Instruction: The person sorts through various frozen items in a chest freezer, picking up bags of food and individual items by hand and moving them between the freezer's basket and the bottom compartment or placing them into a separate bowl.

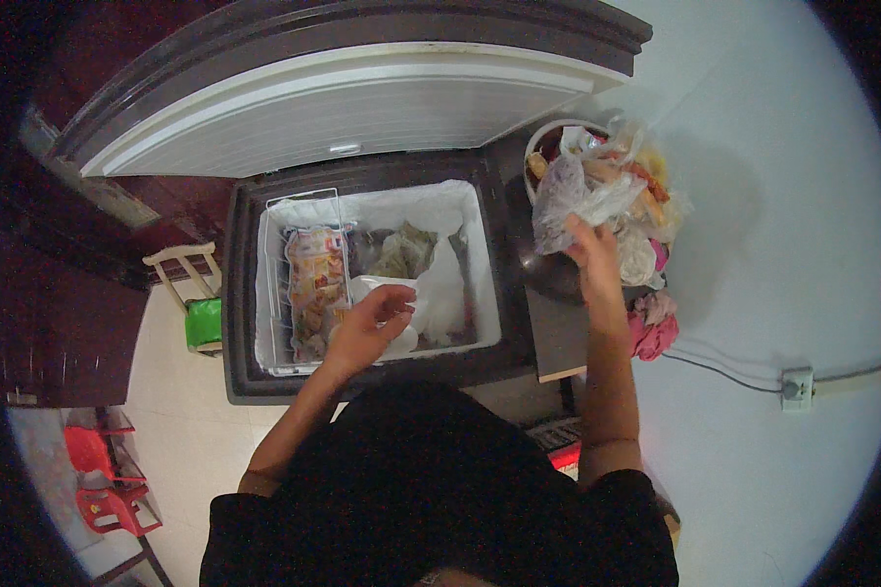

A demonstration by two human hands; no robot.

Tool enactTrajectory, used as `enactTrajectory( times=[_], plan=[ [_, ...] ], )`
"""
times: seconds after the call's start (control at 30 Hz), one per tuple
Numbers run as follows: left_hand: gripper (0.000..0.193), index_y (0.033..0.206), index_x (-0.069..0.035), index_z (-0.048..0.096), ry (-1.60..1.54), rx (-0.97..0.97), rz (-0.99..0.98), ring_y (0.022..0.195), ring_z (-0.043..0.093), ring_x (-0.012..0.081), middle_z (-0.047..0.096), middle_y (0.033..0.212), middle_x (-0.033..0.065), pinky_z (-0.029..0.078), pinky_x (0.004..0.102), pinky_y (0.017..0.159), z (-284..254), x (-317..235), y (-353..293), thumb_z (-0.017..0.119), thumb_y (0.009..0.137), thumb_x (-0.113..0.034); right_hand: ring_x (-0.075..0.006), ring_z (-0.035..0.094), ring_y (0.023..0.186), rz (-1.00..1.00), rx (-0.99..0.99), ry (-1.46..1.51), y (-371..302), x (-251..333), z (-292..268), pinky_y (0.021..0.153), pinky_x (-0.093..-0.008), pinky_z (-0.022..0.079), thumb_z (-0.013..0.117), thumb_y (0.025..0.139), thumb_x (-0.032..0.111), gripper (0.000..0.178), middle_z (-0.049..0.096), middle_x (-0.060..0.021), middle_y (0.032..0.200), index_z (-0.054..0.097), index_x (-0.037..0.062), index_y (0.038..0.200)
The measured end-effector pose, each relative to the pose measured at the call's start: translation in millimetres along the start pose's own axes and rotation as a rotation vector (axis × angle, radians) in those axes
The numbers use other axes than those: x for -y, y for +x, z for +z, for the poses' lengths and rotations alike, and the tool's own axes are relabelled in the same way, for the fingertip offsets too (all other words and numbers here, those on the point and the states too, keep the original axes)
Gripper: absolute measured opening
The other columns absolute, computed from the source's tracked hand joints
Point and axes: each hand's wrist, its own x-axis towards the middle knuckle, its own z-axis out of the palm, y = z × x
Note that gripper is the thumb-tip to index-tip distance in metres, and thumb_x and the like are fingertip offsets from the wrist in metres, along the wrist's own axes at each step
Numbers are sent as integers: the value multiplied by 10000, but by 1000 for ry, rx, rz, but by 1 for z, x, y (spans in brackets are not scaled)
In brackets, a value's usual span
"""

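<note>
A chest freezer (233,323) stands before me with its lid (362,108) raised. My left hand (370,328) is over the freezer's inside, fingers bent and thumb apart, with nothing seen between them. Below it are a white plastic bag (445,303) and a greenish bundle (406,252). On the left side a white wire basket (272,293) holds packaged food (318,269). To the right, my right hand (594,256) grips a clear plastic bag (568,201) at the front of a heap of bagged food. The fingertips are partly hidden by the bag.
A dark surface (558,338) beside the freezer bears the bagged heap and a round tub (531,157). Pink cloths (651,328) hang near a wall socket (796,388) with a cable. At left are a green-seated chair (204,323) and red chairs (108,504).
</note>
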Motion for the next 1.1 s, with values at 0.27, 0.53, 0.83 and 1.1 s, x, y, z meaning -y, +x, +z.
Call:
enactTrajectory(
  times=[0.27,0.53,0.83,1.1],
  plan=[
    [234,1078,-39,534,57,-56,-35,941,564,134,591,1014,52,441,274,848,-9,7,-10,562,851,-90,-385,565,959,-469,-138,-976,103,18,-6,804,-447,441,641,709,417,599,578,-219,1062,508,21,1138],
    [209,1054,-11,542,-78,-271,-68,946,573,152,599,1012,74,438,279,856,-44,37,-46,533,851,-56,-327,561,994,-193,-35,-1776,149,43,6,815,-410,458,643,721,348,524,593,-171,1043,496,82,1148],
    [212,1018,-15,582,-75,-502,-83,878,567,137,615,942,65,447,274,807,-84,75,-59,593,832,-117,-330,509,1054,-1010,79,-1822,192,5,-75,887,-428,396,608,776,286,453,555,-160,1102,506,80,1167],
    [286,1029,4,585,-130,-901,-123,814,585,154,625,902,84,465,281,751,-191,117,-66,605,794,-159,-139,594,777,-812,179,-1146,91,39,11,651,-257,475,576,857,235,385,575,-89,1100,498,59,1190]
  ],
)
